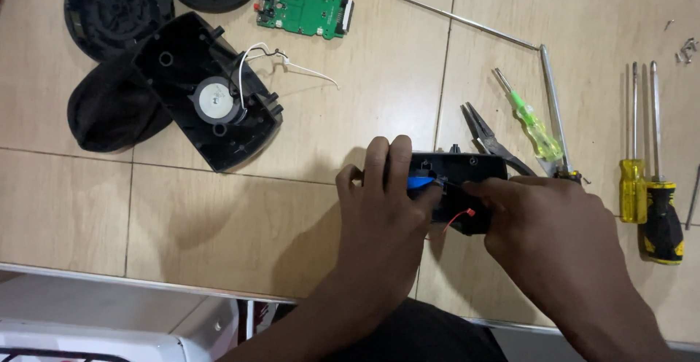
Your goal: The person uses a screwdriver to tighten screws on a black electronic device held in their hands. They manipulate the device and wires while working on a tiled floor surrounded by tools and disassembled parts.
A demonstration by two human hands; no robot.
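Note:
My left hand (pixel 383 209) grips the left end of a small black plastic housing (pixel 463 169) lying on the tiled floor. A blue part (pixel 421 184) shows between its fingers. My right hand (pixel 547 223) holds the housing's right end, its fingertips pinching near a thin wire with a red connector (pixel 469 213) that hangs at the housing's lower edge. Most of the housing is hidden under both hands.
A black speaker shell (pixel 208 88) with white wires lies upper left, beside a black cloth (pixel 109 110) and round black covers (pixel 117 5). A green circuit board (pixel 302 8) lies above. Pliers (pixel 488 139), a green tester screwdriver (pixel 532 121), a metal rod (pixel 437 8) and yellow-handled screwdrivers (pixel 645 187) lie at right.

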